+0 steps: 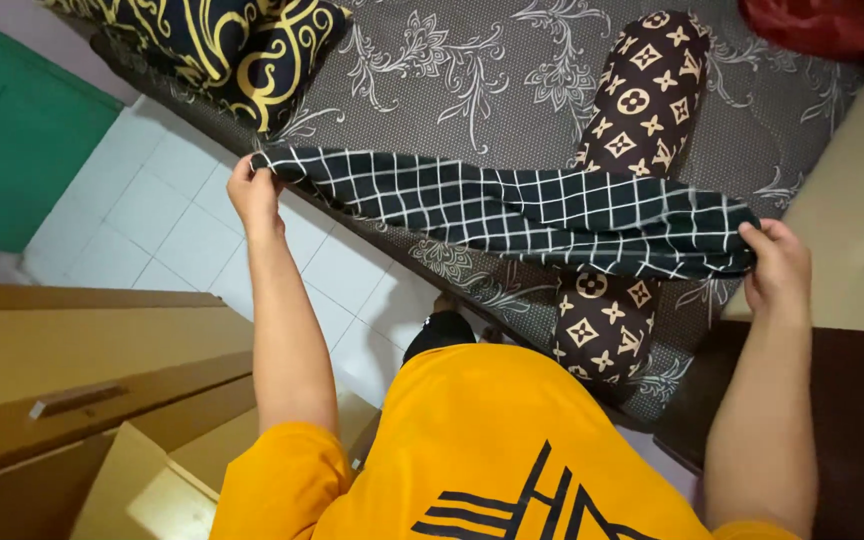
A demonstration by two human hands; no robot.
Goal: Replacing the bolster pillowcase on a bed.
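Observation:
A black cloth with a white grid pattern (512,210) is stretched in the air between both hands, above the edge of a bed. My left hand (254,190) pinches its left end. At the right end my right hand (780,268) grips the bunched cloth. Under the cloth lies a long brown bolster pillow with cream symbols (632,120), running from the bed's middle toward me. The bed (452,70) has a grey-brown sheet with pale floral scrolls.
A dark pillow with yellow swirls (222,40) lies at the bed's far left. White floor tiles (152,220) and a green door (2,140) are at left. A wooden cabinet (72,380) stands near left, dark furniture (862,400) at right, a red item (822,25) at top right.

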